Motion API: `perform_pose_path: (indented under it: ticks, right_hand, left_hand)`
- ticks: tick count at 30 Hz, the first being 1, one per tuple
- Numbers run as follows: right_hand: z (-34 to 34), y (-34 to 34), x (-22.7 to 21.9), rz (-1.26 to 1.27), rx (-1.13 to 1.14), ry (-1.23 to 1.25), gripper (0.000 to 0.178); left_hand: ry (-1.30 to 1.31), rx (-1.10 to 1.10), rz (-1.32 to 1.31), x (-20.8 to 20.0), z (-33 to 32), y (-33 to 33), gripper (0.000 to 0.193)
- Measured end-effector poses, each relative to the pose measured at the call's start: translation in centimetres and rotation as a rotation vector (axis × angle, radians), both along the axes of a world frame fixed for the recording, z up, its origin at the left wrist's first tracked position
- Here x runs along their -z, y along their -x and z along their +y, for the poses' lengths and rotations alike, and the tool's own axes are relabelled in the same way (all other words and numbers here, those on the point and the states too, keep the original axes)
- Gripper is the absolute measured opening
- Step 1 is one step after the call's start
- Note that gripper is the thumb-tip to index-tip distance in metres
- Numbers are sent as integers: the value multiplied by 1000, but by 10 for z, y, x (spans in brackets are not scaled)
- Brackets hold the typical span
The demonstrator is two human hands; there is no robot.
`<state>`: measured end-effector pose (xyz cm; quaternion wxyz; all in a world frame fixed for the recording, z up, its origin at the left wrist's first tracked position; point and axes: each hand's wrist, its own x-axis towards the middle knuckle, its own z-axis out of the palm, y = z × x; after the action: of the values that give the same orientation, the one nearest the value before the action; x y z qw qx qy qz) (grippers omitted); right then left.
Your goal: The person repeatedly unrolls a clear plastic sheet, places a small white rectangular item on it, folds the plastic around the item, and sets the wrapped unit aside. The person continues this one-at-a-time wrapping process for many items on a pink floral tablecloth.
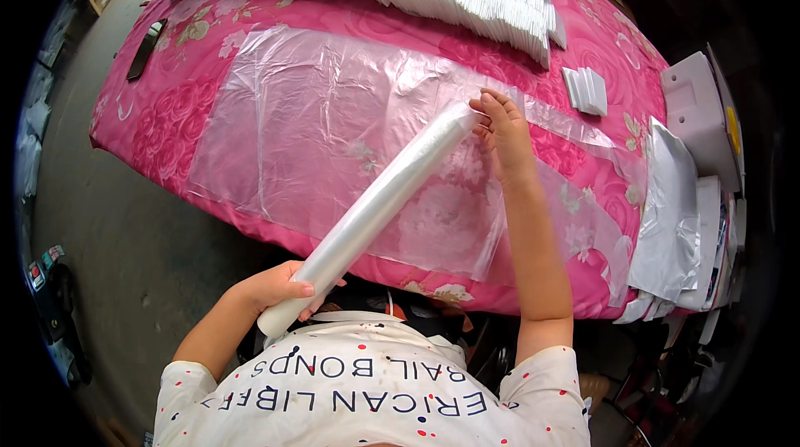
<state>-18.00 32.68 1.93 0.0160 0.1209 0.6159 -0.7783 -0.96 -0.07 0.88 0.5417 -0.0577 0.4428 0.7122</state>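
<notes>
Clear plastic sheets [333, 139] already lie flat on the pink-clothed bench [167, 114], while the film roll [375, 205] is only partly unwound, its near end gripped by the left hand [279, 290] and its far tip pinched by the right hand [502, 132].

Person seen from above. Garment: a white short-sleeved shirt [367, 389] with dark block lettering across the chest, appearing upside down in this view, and scattered small dots in red and dark blue. Sleeves end above the elbow on both sides; both forearms are bare. Left hand [279, 289] and right hand [502, 134]: no gloves, rings, watch or bands visible. No other clothing can be made out.
</notes>
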Motion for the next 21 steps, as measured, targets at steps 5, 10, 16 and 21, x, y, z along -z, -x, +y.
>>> perform_pose_path:
  ticks: [5,10,16,21]
  right_hand:
    - [33,-11,6,-58,-238,-160,26]
    - [27,-13,-2,-180,-454,-282,22]
    - [23,-9,-6,-251,-653,-214,17]
    - [34,-15,4,-236,-570,-145,14]
  left_hand:
    - [17,4,-129,2,-2,-7,74]
    - [-9,6,-154,2,-2,-7,73]
    - [-71,-4,-205,6,-6,-8,73]
    - [-104,14,-232,11,-6,-5,77]
